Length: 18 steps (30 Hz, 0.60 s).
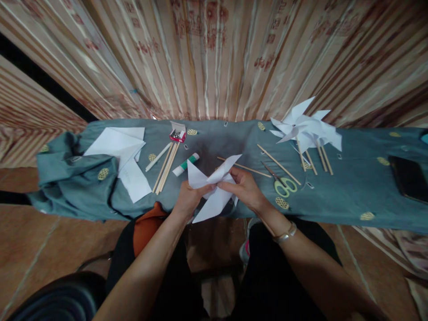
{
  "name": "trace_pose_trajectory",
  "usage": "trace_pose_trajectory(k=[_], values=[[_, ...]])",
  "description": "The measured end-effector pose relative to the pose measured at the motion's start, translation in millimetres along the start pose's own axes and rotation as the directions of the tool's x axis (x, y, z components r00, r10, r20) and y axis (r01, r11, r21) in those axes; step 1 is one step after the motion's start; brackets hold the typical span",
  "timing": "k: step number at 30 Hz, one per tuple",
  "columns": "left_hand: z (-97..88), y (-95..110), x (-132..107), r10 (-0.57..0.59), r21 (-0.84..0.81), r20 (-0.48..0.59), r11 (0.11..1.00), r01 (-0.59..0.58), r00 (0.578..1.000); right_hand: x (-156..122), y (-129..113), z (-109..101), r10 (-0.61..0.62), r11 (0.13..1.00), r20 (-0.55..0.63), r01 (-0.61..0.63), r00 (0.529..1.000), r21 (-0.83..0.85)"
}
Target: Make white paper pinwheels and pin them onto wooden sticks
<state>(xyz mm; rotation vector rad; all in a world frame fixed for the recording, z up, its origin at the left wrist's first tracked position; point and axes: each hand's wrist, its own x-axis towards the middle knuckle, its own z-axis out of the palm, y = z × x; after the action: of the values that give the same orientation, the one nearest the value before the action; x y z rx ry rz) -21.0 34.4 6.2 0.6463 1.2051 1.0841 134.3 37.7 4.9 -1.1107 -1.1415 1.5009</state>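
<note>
Patterned curtains [214, 67] back a grey-green cloth [354, 187]; both hands [249, 189] pinch a paper pinwheel [216, 200].

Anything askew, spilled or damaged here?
Yes: the cloth is bunched into folds at its left end, flatter elsewhere. The red box is open, but no spill shows. No damage visible on the held pinwheel.

Grey-green cloth [354, 183] | paper [112, 141] | wooden sticks [169, 167] | glue stick [186, 164] | scissors [278, 179] | pinwheels [302, 128]
</note>
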Motion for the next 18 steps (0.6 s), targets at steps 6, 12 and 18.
trace_pose_trajectory(k=[6, 12, 18], values=[[2.6, 0.1, -0.5, 0.016, -0.028, -0.023, 0.999, -0.017, 1.000, 0.9, 1.8, 1.7, -0.003, 1.000, -0.039, 0.003, 0.999, 0.002], [3.4, 0.5, -2.6, 0.054, -0.042, -0.036, 0.998, -0.056, 0.998, 0.2, -2.9, -0.6, -0.032, 1.000, 0.015, 0.031, 0.999, 0.003], [2.6, 3.8, -5.9, 0.071, -0.019, 0.004, 0.997, -0.071, 0.997, -2.6, -7.3, 1.6, -0.019, 1.000, 0.029, 0.019, 0.999, 0.017]])
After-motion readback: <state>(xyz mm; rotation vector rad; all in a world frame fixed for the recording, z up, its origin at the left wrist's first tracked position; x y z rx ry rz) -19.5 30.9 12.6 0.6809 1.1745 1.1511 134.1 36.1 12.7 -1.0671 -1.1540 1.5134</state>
